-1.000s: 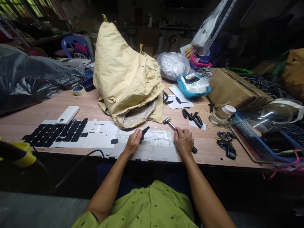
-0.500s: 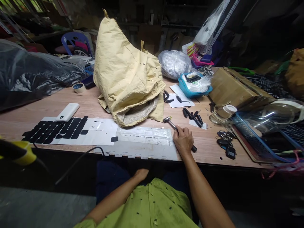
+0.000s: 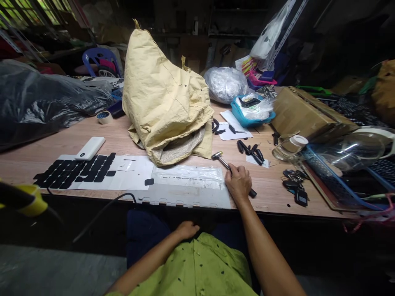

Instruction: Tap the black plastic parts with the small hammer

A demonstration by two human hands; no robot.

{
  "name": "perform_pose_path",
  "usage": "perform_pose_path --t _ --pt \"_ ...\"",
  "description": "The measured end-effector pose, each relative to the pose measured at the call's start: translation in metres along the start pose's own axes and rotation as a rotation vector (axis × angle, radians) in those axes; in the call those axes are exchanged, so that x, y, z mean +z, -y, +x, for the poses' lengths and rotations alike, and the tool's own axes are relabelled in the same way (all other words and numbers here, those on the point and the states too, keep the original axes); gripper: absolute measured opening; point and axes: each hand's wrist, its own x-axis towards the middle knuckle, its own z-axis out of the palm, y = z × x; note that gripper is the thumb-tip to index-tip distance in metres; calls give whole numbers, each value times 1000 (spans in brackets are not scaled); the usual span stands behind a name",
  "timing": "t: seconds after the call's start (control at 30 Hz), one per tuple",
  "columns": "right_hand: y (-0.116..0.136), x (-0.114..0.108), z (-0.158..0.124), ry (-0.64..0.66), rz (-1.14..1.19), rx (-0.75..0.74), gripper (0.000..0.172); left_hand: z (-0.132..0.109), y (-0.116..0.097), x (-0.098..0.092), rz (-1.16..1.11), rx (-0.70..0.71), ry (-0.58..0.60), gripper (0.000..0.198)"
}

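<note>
My right hand [image 3: 239,183] is closed round the handle of a small hammer [image 3: 218,156], which lies on the table with its head pointing away to the left. Beside that hand is a grey sheet [image 3: 191,195] with a clear plastic strip on it. Below the table edge, my left hand [image 3: 187,230] rests near my lap, its fingers curled and partly hidden, so what it may hold cannot be made out. A single black piece [image 3: 149,181] sits at the sheet's left end, next to white paper [image 3: 140,172] bearing rows of black pieces [image 3: 61,173].
A large tan sack [image 3: 166,94] stands mid-table. Black tool parts [image 3: 253,152], keys [image 3: 300,196] and a blue basket [image 3: 330,176] lie to the right. A white power bank [image 3: 90,148] and tape roll [image 3: 104,117] are left. A cable hangs over the front edge.
My left hand has moved slightly right and more of it shows above my lap. The view has shifted a little. My right hand stays on the hammer.
</note>
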Motion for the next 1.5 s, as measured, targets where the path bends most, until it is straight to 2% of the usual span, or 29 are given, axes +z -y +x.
perform_pose_path --t 0.07,0.13,0.23,0.3,0.37,0.43,0.47,0.57,0.63,0.7,0.77,0.83,0.93,1.1,1.3,1.5 --pt "0 0 0 -4 -7 3 33 -16 -11 -8 16 99 90 27" --pt "0 0 0 -11 -10 -2 33 -33 -26 -24 6 291 214 23" --pt "0 -1 -1 -18 -14 -12 32 -48 -58 -63 -107 537 365 30" --pt "1 -2 -1 -23 -17 -16 32 -44 -85 -96 -213 623 345 36" --pt "1 -2 -1 -21 -18 -18 31 -30 -114 -130 -274 652 100 33" --pt "1 -2 -2 -14 -21 -20 31 -7 -142 -162 -283 630 -272 26" --pt "1 -1 -2 -12 -24 -20 31 5 -154 -176 -249 587 -416 23" --pt "1 1 -2 -24 -43 -24 31 38 -180 -208 -124 297 -732 19" --pt "1 3 -2 -35 -52 -26 30 52 -189 -220 -47 163 -924 27" --pt "1 4 -2 -38 -59 -28 30 61 -193 -229 30 151 -1101 40" --pt "2 3 -2 -35 -64 -27 30 68 -194 -238 102 170 -1207 47" --pt "3 2 -2 -32 -62 -25 30 74 -193 -249 147 161 -1245 46" --pt "3 1 -2 -27 -53 -21 30 84 -187 -265 132 154 -1262 33" --pt "2 0 -2 -23 -51 -17 31 90 -163 -279 -105 290 -1349 9" --pt "-1 0 0 -8 -58 -16 32 64 -127 -289 -432 515 -1548 2" --pt "-3 1 1 -23 -72 -25 32 24 -106 -322 -576 635 -1731 11"
